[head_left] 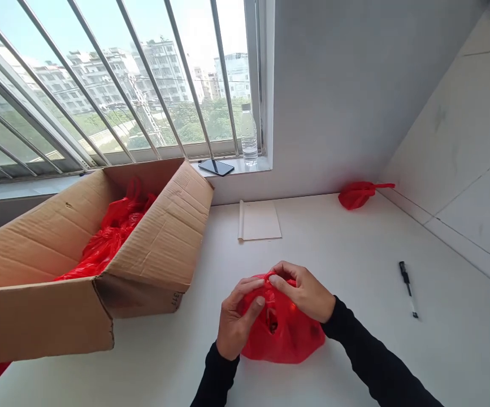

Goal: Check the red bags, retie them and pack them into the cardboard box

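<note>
Right hand [302, 291] pinches the top of the bag [292, 336]; left hand [236, 324], thumb spread, touches it. Gentle tugs should avoid tearing.

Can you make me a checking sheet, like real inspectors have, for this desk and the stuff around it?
Surface: white tabletop, looks smooth.
Main things: red plastic bag under both hands, with a dark gap in its front; open cardboard box on the left, with more red plastic inside.
Clutter: pen, white flat item, small red bundle near the corner.
Hands: left hand touches the bag's top; right hand pinches it.
Cables: nothing seen indoors.
Surroundings: barred window; phone-like dark slab and clear bottle on the sill.
</note>
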A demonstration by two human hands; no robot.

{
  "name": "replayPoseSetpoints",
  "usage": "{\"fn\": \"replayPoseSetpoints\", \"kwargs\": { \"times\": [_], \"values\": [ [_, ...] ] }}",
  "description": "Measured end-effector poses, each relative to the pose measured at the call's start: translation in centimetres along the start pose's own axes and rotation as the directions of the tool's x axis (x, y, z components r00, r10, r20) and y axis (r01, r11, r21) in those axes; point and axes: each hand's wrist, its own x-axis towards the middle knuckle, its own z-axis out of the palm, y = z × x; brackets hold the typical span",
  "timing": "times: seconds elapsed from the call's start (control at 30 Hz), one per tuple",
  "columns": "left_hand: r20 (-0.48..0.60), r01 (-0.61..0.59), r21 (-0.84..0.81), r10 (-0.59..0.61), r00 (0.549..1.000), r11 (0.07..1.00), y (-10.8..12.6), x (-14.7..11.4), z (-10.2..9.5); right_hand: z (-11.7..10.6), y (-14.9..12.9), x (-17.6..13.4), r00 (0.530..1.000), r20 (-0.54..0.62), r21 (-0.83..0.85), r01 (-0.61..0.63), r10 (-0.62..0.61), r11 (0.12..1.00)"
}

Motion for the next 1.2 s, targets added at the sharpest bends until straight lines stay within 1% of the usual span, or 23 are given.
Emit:
{"fn": "replayPoseSetpoints", "kwargs": {
  "times": [0.07, 0.13, 0.2, 0.3, 0.37, 0.43, 0.53, 0.63, 0.67, 0.7, 0.73, 0.77, 0.83, 0.87, 0.9, 0.93, 1.0, 1.1, 1.17, 1.2],
  "values": [
    [-0.026, 0.021, 0.076, -0.019, 0.999, 0.997, 0.5, -0.8, -0.3, -0.2, 0.1, -0.5, 0.999, -0.041, 0.020, -0.008, 0.009, 1.000],
    [-0.071, 0.040, 0.150, -0.030, 0.997, 0.988, 0.9, -1.6, -0.7, -0.4, 0.2, -1.2, 0.994, -0.107, 0.048, -0.023, 0.028, 0.999],
    [-0.084, 0.038, 0.225, -0.020, 0.996, 0.974, 1.2, -2.3, -0.9, -0.6, 0.3, -1.8, 0.986, -0.155, 0.094, -0.041, 0.055, 0.995],
    [-0.057, -0.011, 0.319, 0.031, 0.998, 0.948, 1.7, -2.7, -0.3, -0.4, 0.6, -2.6, 0.987, -0.139, 0.171, -0.057, 0.082, 0.984],
    [-0.065, -0.029, 0.360, 0.056, 0.996, 0.933, 1.7, -2.6, 0.4, -0.1, 0.7, -2.8, 0.989, -0.120, 0.209, -0.059, 0.086, 0.976],
    [-0.087, -0.020, 0.385, 0.058, 0.995, 0.923, 1.7, -2.3, 1.0, 0.2, 0.8, -3.1, 0.989, -0.120, 0.227, -0.060, 0.089, 0.972],
    [-0.091, 0.016, 0.389, 0.021, 0.996, 0.921, 1.7, -2.0, 1.5, 0.3, 0.5, -3.6, 0.989, -0.114, 0.215, -0.065, 0.091, 0.974],
    [-0.096, 0.071, 0.374, -0.038, 0.995, 0.925, 2.0, -1.8, 1.2, 0.1, 0.0, -4.4, 0.995, -0.006, 0.153, -0.094, 0.096, 0.984],
    [-0.104, 0.098, 0.366, -0.064, 0.992, 0.926, 2.2, -1.7, 1.0, 0.0, -0.1, -4.7, 0.995, 0.005, 0.107, -0.100, 0.100, 0.989],
    [-0.114, 0.129, 0.357, -0.094, 0.989, 0.925, 2.4, -1.7, 0.7, -0.3, -0.2, -5.0, 0.994, -0.019, 0.063, -0.103, 0.105, 0.993],
    [-0.121, 0.164, 0.346, -0.130, 0.984, 0.924, 2.6, -1.6, 0.4, -0.5, -0.3, -5.2, 0.991, -0.083, 0.033, -0.103, 0.106, 0.994],
    [-0.125, 0.199, 0.332, -0.166, 0.978, 0.922, 2.8, -1.5, 0.1, -0.8, -0.3, -5.4, 0.979, -0.174, 0.020, -0.101, 0.103, 0.995],
    [-0.127, 0.260, 0.298, -0.232, 0.964, 0.918, 3.4, -1.3, -0.5, -1.2, -0.4, -5.7, 0.935, -0.341, 0.052, -0.082, 0.094, 0.995],
    [-0.129, 0.282, 0.280, -0.255, 0.958, 0.918, 3.8, -1.3, -0.7, -1.3, -0.5, -5.9, 0.915, -0.394, 0.071, -0.064, 0.087, 0.995],
    [-0.133, 0.298, 0.262, -0.271, 0.953, 0.918, 4.2, -1.3, -0.8, -1.2, -0.6, -6.0, 0.903, -0.422, 0.078, -0.046, 0.075, 0.996],
    [-0.137, 0.307, 0.249, -0.281, 0.950, 0.918, 4.7, -1.3, -0.8, -1.0, -0.8, -6.2, 0.903, -0.424, 0.079, -0.033, 0.064, 0.996],
    [-0.127, 0.307, 0.199, -0.286, 0.950, 0.931, 5.7, -1.2, -0.6, -0.1, -1.3, -6.4, 0.919, -0.393, 0.080, -0.009, 0.040, 0.997],
    [-0.087, 0.301, 0.016, -0.299, 0.950, 0.953, 6.8, -0.9, 0.1, 1.6, -2.1, -6.7, 0.938, -0.347, 0.061, 0.052, -0.027, 0.997],
    [-0.046, 0.301, -0.101, -0.307, 0.951, 0.948, 7.0, -0.6, 0.6, 2.4, -2.5, -6.7, 0.940, -0.317, 0.017, 0.139, -0.127, 0.990],
    [-0.021, 0.305, -0.126, -0.309, 0.951, 0.944, 6.9, -0.5, 0.8, 2.7, -2.6, -6.6, 0.939, -0.287, -0.007, 0.196, -0.190, 0.980]
  ]
}}
